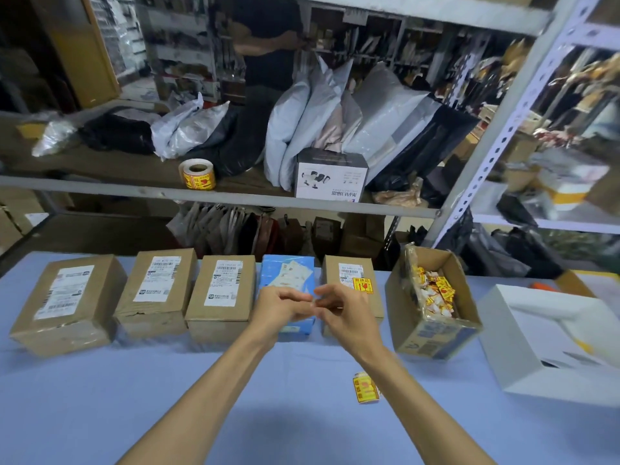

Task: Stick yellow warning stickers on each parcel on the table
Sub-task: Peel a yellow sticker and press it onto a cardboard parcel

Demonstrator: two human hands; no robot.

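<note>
Blue counter (117, 397) runs wide along the near edge, open on both sides of the forearms, with a yellow sticker strip (365, 388) lying by the right one. Above the blue parcel (288, 273), the left hand (280, 308) and right hand (345, 312) meet with curled fingers, both pinching a small pale scrap (314, 302). Five parcels sit close together along the far edge; the rightmost brown parcel (332, 268) bears a yellow sticker (364, 285).

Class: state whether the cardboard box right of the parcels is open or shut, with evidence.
Open. The cardboard box has no lid over it; its flaps stand up and yellow sticker pieces lie visible inside.
</note>
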